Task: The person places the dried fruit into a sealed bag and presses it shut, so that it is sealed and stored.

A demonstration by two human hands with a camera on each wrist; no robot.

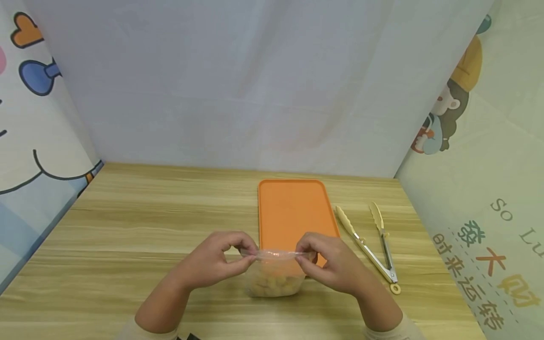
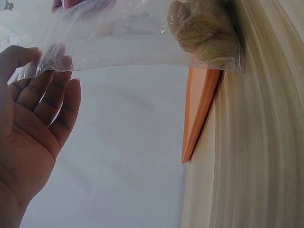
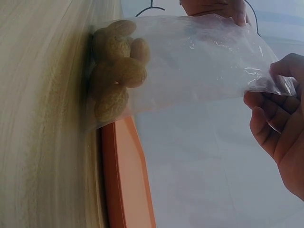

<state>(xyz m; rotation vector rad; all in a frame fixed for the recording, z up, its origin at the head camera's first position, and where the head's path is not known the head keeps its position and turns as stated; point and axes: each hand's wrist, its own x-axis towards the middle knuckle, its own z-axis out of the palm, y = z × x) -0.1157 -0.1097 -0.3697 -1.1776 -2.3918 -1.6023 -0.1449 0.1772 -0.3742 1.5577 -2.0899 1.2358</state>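
A clear plastic bag (image 1: 276, 269) stands upright near the front of the table. Several brown, wrinkled oval pieces that look like unshelled nuts (image 3: 130, 72) lie at its bottom. My left hand (image 1: 216, 259) pinches the left end of the bag's top edge between thumb and fingers. At the opposite end, my right hand (image 1: 333, 262) pinches the same edge, which is stretched straight between both hands. Whether the bag's mouth is sealed, I cannot tell. Behind the bag lies an orange tray (image 1: 293, 212), its front part seen through the plastic.
To the right of the tray, metal tongs (image 1: 369, 250) with cream tips lie spread on the wood-grain table (image 1: 148, 212). A plain pale cloth (image 1: 238, 94) hangs at the back. Printed sheets border the left and right sides.
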